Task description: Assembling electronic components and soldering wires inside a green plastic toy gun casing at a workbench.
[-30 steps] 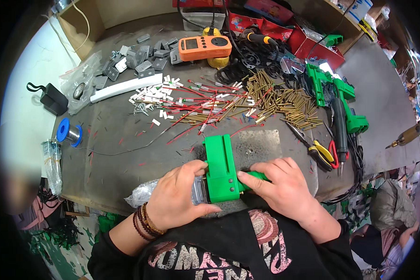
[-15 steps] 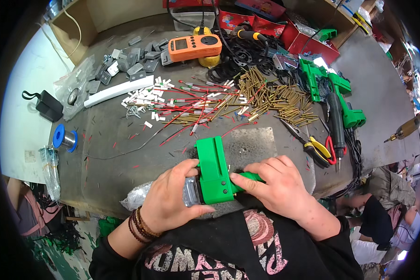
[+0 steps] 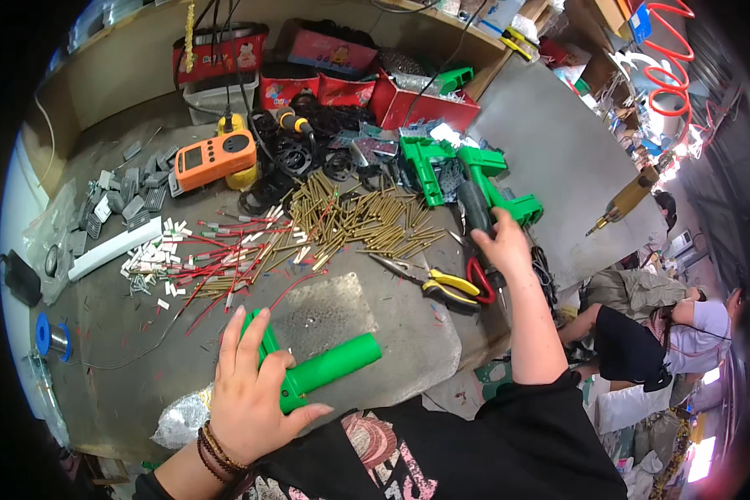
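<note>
A green plastic housing (image 3: 337,363) with a round tube-like handle lies over the near edge of the bench, handle pointing right. My left hand (image 3: 254,387) holds its left part, fingers across the top and thumb along the near side, hiding much of it. Farther right, my right hand (image 3: 507,248) is at a black electric screwdriver (image 3: 473,208), thumb and forefinger apart on either side of its body. Left of that hand lie yellow-and-black pliers (image 3: 450,287) and a red-handled tool (image 3: 478,279).
Brass rods (image 3: 350,217), red wires (image 3: 233,250) and white sleeves (image 3: 154,254) are heaped mid-bench. Behind sit an orange meter (image 3: 215,158) and red boxes (image 3: 425,104). More green housings (image 3: 425,167) lie beyond the screwdriver. Another driver (image 3: 625,200) hangs at right. A solder spool (image 3: 52,335) stands left.
My right hand has left the green housing's handle and moved right and away to the black screwdriver. My left hand still holds the housing. The head view has swung to the right.
</note>
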Available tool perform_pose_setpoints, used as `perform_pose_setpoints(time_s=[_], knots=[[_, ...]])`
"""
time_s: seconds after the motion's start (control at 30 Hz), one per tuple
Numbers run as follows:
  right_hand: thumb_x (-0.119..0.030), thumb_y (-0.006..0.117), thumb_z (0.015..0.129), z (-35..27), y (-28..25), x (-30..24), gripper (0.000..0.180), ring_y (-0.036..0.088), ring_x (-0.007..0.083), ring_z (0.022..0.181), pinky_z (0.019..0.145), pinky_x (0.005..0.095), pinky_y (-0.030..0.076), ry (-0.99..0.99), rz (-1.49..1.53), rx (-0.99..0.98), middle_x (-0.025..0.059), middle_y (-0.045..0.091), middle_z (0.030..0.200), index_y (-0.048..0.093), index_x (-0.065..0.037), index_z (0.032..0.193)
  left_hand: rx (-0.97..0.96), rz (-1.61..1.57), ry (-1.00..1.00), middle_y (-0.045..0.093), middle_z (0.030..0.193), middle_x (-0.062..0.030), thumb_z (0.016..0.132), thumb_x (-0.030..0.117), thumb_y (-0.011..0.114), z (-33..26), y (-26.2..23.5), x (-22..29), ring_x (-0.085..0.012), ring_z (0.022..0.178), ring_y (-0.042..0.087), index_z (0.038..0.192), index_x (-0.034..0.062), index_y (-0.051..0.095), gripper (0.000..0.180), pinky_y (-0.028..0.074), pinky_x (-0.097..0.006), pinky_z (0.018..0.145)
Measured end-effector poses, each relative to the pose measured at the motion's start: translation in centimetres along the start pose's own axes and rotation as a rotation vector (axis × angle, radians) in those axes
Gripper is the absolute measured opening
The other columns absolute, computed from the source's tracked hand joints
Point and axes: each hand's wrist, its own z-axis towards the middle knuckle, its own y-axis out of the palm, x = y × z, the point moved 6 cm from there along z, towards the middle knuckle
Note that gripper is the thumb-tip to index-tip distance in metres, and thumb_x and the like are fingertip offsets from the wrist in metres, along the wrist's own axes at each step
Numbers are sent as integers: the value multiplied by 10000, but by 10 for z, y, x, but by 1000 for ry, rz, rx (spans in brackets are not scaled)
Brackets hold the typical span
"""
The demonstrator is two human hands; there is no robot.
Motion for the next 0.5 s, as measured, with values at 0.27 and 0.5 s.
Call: perform_pose_setpoints(time_s=[0.27, 0.5], knots=[[-240, 799, 755, 27, -31, 27, 662, 687, 274, 932, 853, 362, 533, -19, 533, 245, 152, 689, 1055, 547, 27, 1306, -7, -6, 26, 394, 1429, -298, 635, 414, 873, -2, 4, -3, -553, 1355, 327, 1009, 34, 585, 606, 345, -605, 1072], [-168, 744, 817, -25, -53, -77, 473, 629, 242, 1035, 866, 436, 563, -208, 1993, -484, 96, 612, 1143, 547, -72, 1237, 13, 9, 9, 426, 1408, -263, 635, 361, 869, -4, 0, -4, -530, 1348, 350, 971, 47, 622, 522, 392, -589, 1040]])
